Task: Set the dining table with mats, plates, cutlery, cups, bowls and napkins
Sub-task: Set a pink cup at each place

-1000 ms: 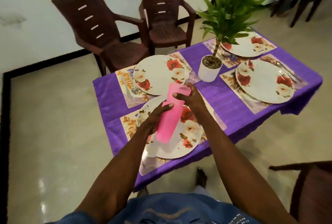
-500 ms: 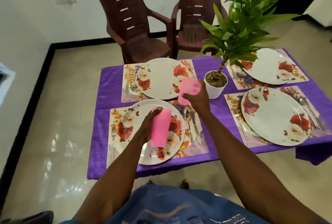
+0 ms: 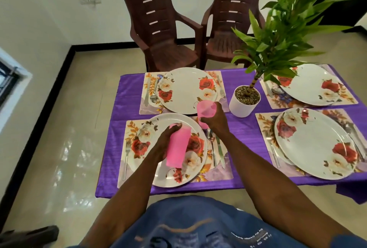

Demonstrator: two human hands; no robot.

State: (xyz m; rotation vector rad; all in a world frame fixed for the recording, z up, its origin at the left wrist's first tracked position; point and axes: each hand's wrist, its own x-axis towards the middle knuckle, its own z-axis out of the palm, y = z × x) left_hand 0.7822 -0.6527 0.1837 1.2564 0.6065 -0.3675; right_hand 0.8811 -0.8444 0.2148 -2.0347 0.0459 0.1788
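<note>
Above the near plate (image 3: pixel 158 172), left hand (image 3: pixel 164 142) grips a pink cup stack (image 3: pixel 177 148), right hand (image 3: pixel 213 118) grips one pink cup (image 3: pixel 206 109)

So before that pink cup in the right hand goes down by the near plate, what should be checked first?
1. Right hand grips the single pink cup: ok.
2. Cup's mouth faces up: ok.
3. Left hand holds the remaining pink cup stack securely: ok.
4. Landing spot beyond the spoon and knife on the near mat: cannot tell, the hand hides it.
5. White plant pot stands apart from the hand: ok.
</note>
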